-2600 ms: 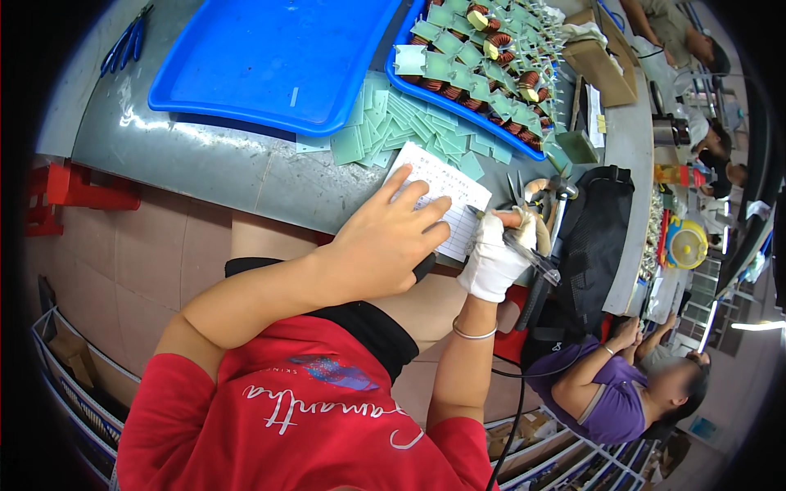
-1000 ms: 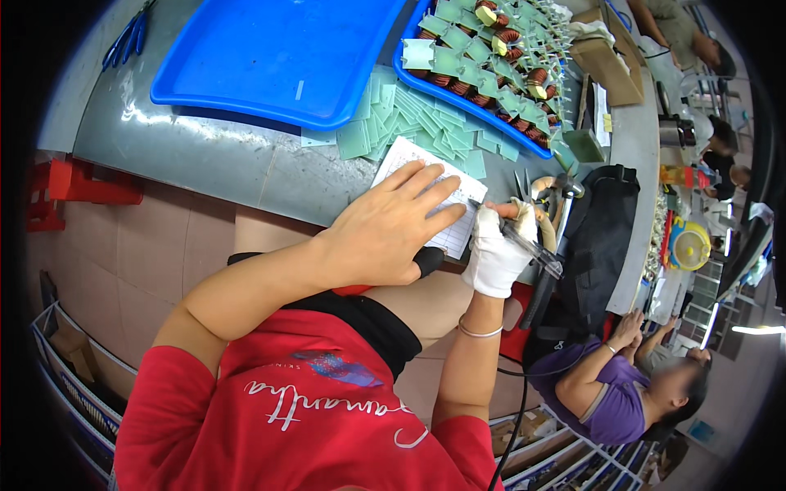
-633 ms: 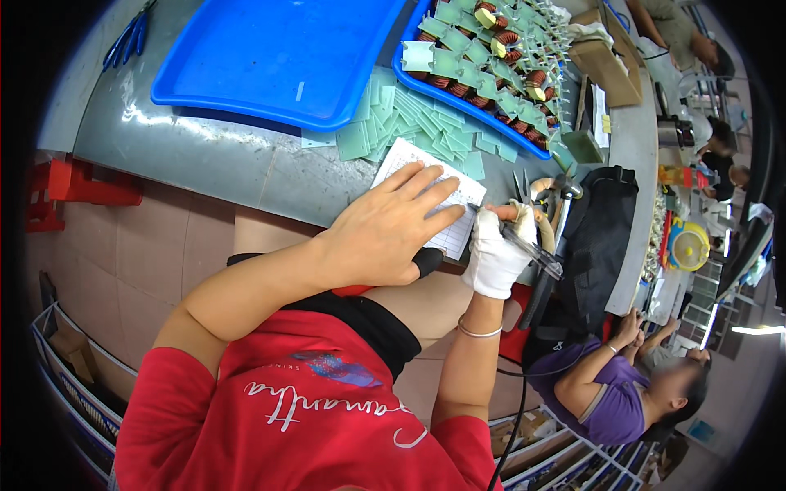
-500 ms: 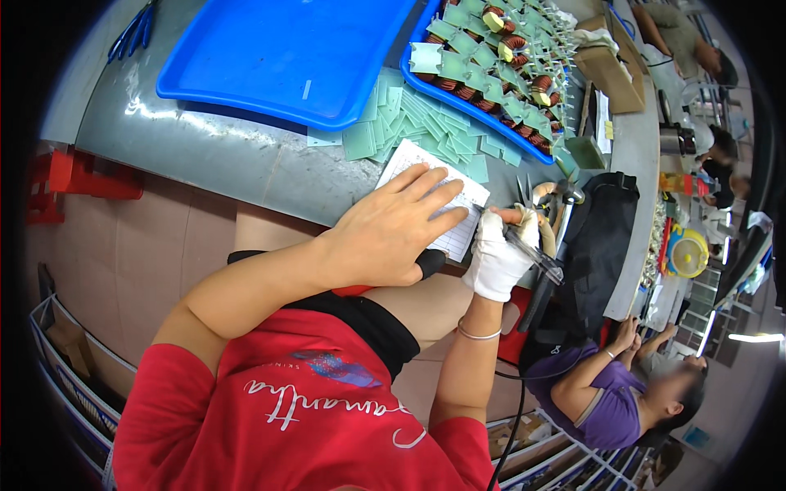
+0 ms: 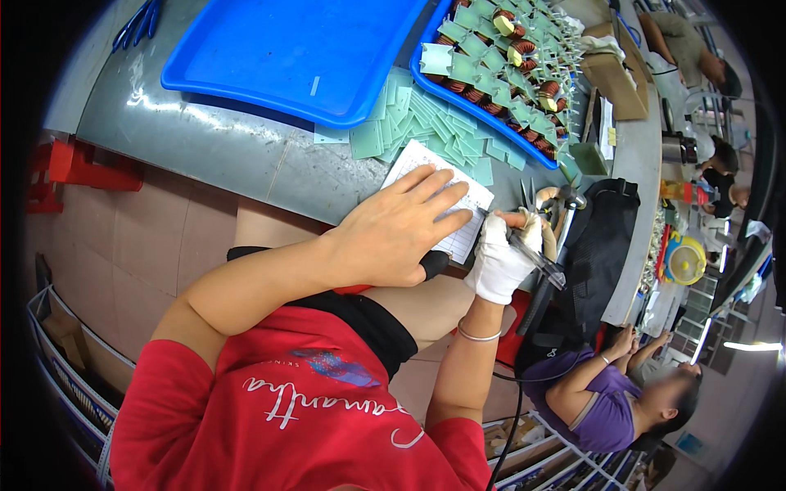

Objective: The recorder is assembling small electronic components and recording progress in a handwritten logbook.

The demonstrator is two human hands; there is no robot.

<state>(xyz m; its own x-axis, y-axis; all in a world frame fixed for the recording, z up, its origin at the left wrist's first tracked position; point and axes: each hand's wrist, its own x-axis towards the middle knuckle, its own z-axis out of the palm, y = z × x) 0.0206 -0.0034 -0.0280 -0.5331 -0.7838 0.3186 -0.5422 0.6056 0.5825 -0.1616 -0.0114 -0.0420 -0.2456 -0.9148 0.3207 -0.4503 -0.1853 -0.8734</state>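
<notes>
A white sheet with a printed table (image 5: 464,237) lies at the near edge of the metal table. My left hand (image 5: 401,227) rests flat across it, fingers stretched out and holding nothing. On the sheet's right side is my right hand (image 5: 503,258), in a white glove with bare fingertips. Its fingers are closed round a pen (image 5: 550,268), whose clear and dark rear end sticks out behind the hand; the dark tip is near the paper. Just beyond the right hand lie a pointed metal tool (image 5: 528,192) and a hammer (image 5: 567,214).
Loose pale green plates (image 5: 417,123) lie beyond the sheet. A blue tray (image 5: 270,61) stands at the far left; another blue tray (image 5: 483,120) holds copper-wound coils with green plates. A black bag (image 5: 602,254) is at the right, near a seated person in purple (image 5: 606,409).
The view has shifted slightly, so the table things sit a little further right. Both hands keep nearly the same place on the sheet, and the pen stays in my right hand.
</notes>
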